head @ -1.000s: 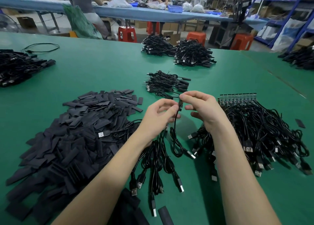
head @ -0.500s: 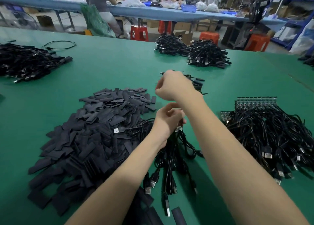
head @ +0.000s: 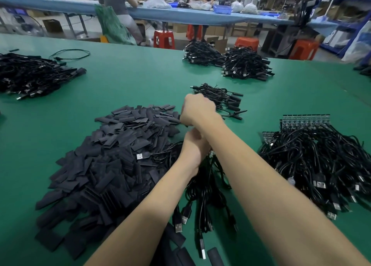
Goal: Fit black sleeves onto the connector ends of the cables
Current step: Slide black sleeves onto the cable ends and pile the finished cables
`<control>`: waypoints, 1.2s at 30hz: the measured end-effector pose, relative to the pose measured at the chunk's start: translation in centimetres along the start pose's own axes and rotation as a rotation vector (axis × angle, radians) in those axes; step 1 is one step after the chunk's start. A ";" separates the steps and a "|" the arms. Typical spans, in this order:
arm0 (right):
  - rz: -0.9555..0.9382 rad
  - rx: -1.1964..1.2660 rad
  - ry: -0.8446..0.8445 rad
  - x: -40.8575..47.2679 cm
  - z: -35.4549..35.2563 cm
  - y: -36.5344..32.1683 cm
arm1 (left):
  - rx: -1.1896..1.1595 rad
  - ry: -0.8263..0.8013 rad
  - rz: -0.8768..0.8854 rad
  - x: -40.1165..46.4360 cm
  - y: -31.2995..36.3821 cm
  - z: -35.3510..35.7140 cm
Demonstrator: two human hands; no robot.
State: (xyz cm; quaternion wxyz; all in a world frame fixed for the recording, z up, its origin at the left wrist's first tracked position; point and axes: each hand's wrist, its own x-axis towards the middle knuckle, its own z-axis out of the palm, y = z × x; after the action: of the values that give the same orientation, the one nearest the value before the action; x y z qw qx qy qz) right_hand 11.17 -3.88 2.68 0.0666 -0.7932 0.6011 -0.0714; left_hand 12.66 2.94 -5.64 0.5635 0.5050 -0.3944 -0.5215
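The right hand, blurred and seen from the back at the far edge of the sleeve pile, hides its own fingers (whether they grip anything cannot be told). Just nearer than that edge, the left hand lies partly under the right forearm, its fingertips and whatever they pinch out of sight. The pile's nearest sleeves are cut by the bottom frame edge.

Black sleeves and black cables on a green table, red stools.
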 end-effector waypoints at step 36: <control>-0.060 1.656 0.243 -8.6 1.0 13.5 | -0.143 -0.208 -0.003 -0.6 0.8 -0.1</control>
State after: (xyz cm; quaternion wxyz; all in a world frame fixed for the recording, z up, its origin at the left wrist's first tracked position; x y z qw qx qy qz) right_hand -3.71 0.79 -1.17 0.5604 -0.4905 0.3360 -0.5766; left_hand 12.78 3.47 -4.83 0.5531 0.4074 -0.4119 -0.5987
